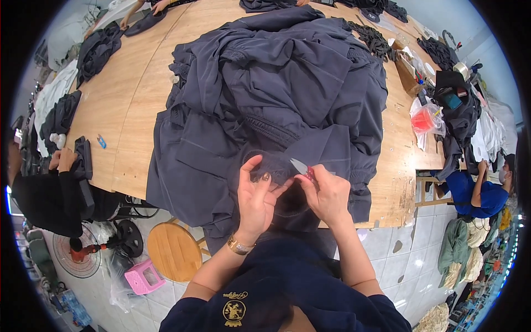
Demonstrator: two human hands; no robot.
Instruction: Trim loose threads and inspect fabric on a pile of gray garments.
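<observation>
A large pile of dark grey garments (298, 72) covers the table in front of me. My right hand (327, 196) is closed round small red-handled thread snips (300, 166), whose pointed metal blades angle up and to the left. My left hand (258, 200), with a gold watch (239, 244) at the wrist, holds a dark, sheer-looking part of a garment (271, 164) between its curled fingers. Its fingertips come close to those of my right hand, just below the blades. Exactly where the fingers pinch the cloth is partly hidden.
The wooden table (145, 105) extends past the pile. Blue snips (101, 141) lie at the left, near a co-worker's hands (63, 160). A red-filled plastic bag (425, 119) sits at the right edge. A round stool (174, 252) and a pink stool (144, 276) stand below left.
</observation>
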